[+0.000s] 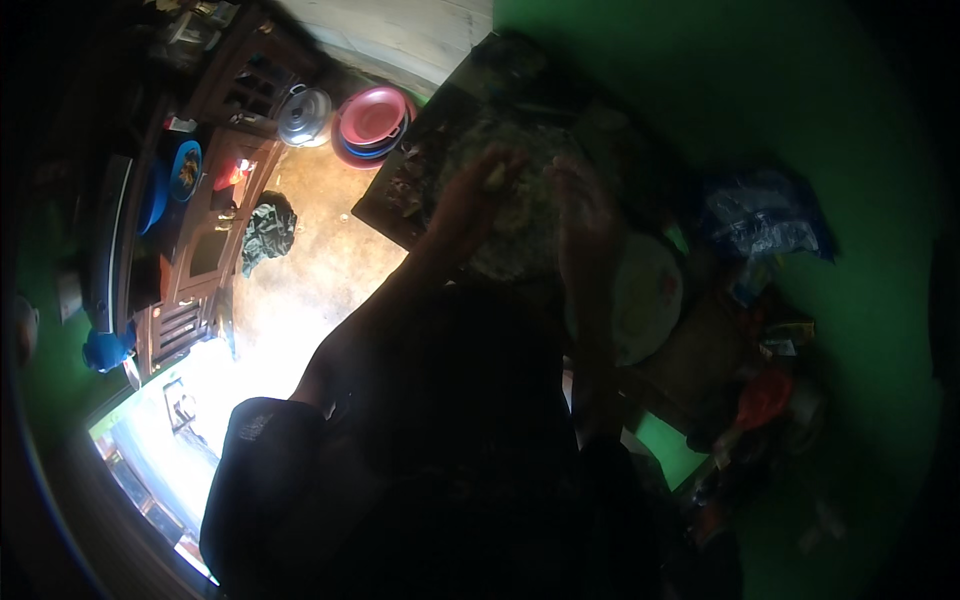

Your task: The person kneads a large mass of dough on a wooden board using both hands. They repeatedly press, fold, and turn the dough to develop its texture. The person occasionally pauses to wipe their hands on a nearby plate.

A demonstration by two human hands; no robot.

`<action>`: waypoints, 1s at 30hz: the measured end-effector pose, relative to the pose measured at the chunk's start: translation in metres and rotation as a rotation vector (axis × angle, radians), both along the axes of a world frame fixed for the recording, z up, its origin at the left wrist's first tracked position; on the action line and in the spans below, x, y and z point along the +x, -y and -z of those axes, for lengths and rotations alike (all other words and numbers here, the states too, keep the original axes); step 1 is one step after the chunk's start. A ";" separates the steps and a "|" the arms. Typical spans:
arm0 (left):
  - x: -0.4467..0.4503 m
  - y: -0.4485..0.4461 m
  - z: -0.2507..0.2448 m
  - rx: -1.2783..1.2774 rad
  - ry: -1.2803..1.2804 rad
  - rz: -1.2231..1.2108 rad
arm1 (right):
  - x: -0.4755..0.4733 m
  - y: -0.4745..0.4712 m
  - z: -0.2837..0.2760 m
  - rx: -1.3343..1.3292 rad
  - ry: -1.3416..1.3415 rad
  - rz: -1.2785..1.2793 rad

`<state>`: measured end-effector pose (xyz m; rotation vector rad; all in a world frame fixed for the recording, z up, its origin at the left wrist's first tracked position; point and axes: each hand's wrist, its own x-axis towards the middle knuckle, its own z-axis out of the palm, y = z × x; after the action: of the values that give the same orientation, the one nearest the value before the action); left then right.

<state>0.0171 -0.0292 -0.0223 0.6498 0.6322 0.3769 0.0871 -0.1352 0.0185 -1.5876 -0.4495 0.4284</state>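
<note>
Deep shadow covers the work surface. My left hand is over a wide, pale spread of food, and a small yellowish piece shows between its thumb and fingers. Across from it, my right hand is held with the palm facing inward above the same spread; blur and darkness hide whether it grips anything. Pale yellowish pieces lie between the hands. Near my right forearm sits a white plate with a floral pattern and something yellowish on it. Dark reddish bits lie left of my left hand.
A blue plastic bag and a red item lie to the right by the green wall. On the floor at left are stacked basins, a lidded metal pot and a crumpled cloth, beside a wooden cabinet.
</note>
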 end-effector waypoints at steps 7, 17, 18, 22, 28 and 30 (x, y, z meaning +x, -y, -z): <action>-0.007 0.002 -0.002 0.279 0.060 0.025 | 0.003 0.012 0.014 -0.185 0.138 -0.017; -0.012 -0.006 -0.017 0.460 -0.146 0.117 | 0.005 0.021 0.027 -0.420 -0.109 -0.052; -0.013 -0.006 -0.016 0.393 -0.146 0.099 | 0.007 0.023 0.028 -0.455 -0.072 -0.080; -0.016 -0.004 -0.004 0.280 -0.140 0.057 | 0.008 0.021 0.045 -0.497 -0.031 -0.111; -0.016 -0.004 -0.020 0.729 -0.267 0.169 | 0.009 0.020 0.043 -0.452 0.100 -0.230; -0.017 -0.003 -0.018 0.504 -0.190 0.117 | 0.010 0.018 0.026 -0.537 0.160 -0.256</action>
<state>0.0002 -0.0258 -0.0046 1.2096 0.6806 0.3705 0.0968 -0.1530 -0.0080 -2.1021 -0.7060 0.6579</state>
